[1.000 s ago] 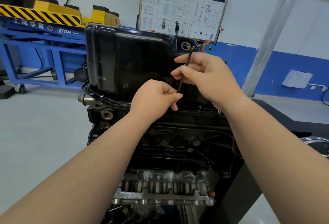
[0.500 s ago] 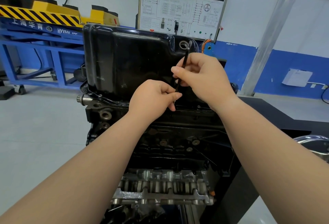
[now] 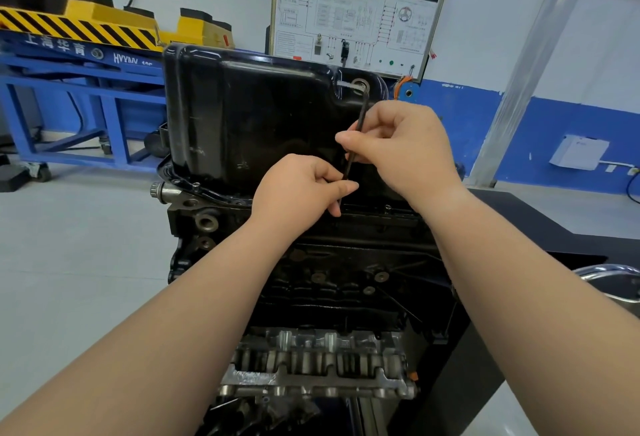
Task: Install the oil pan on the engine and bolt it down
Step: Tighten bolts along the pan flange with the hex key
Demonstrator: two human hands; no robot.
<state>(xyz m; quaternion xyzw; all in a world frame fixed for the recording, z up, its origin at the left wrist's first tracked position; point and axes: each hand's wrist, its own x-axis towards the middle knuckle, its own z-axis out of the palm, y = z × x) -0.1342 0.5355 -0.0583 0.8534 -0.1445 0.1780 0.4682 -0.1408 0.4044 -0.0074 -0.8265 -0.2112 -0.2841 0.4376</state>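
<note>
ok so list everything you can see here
oil pan: one, black, on top of the engine
engine: one, black with silver lower part, centre
tool: one, thin, black, tilted in front of the pan
lift: one, blue with yellow-black ramps, back left
panel: one, white, behind the pan
table: one, black, right
box: one, white, on the far right wall
left hand: one, pinches the tool low down
right hand: one, pinches the tool higher up
</note>
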